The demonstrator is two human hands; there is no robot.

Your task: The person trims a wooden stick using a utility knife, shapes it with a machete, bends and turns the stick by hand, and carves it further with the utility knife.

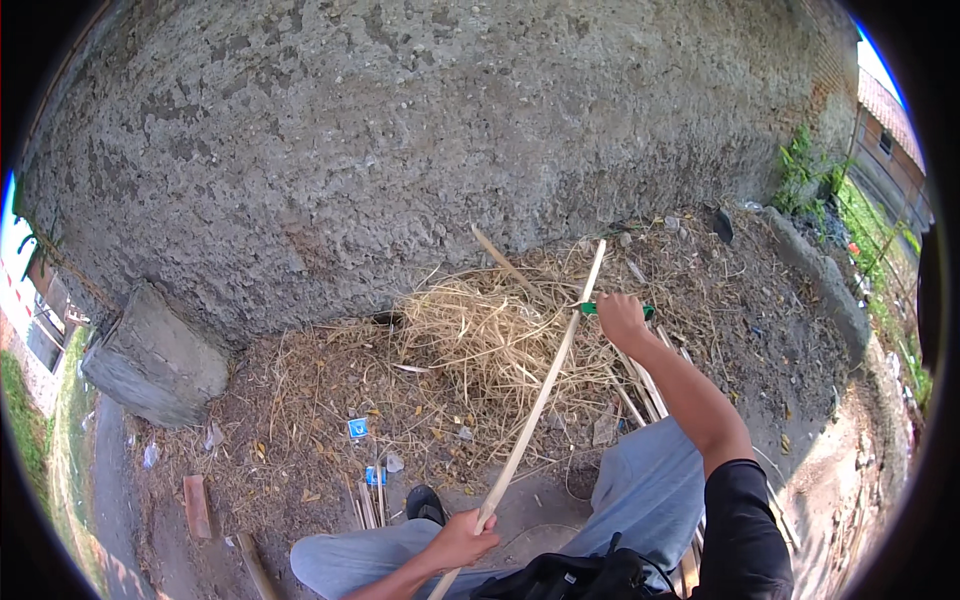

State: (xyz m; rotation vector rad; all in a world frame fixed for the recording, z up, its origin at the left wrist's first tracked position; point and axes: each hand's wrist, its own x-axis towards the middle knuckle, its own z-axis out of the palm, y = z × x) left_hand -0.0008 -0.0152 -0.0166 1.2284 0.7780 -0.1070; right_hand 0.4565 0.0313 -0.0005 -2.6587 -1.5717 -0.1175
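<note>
Bamboo strip (540, 400), long, pale and thin, runs from your lap near you up and away toward the rough grey plastered wall (400, 130), crossing over the heap of dry straw-coloured shavings (480, 340). Seen from your head, your left hand (462, 540) is closed round the strip's near end, just above your grey trouser knee (340, 560). Your right hand (622, 318) is closed on a green-handled tool (592, 308), apparently a knife, pressed against the strip's far part. Its blade is hidden, so I cannot tell how deep it sits. To work well, I judge you should keep the near grip firm and low, hold the strip straight, and draw the tool along the grain away from your left hand. More split strips (650, 385) lie just beside your right leg.
</note>
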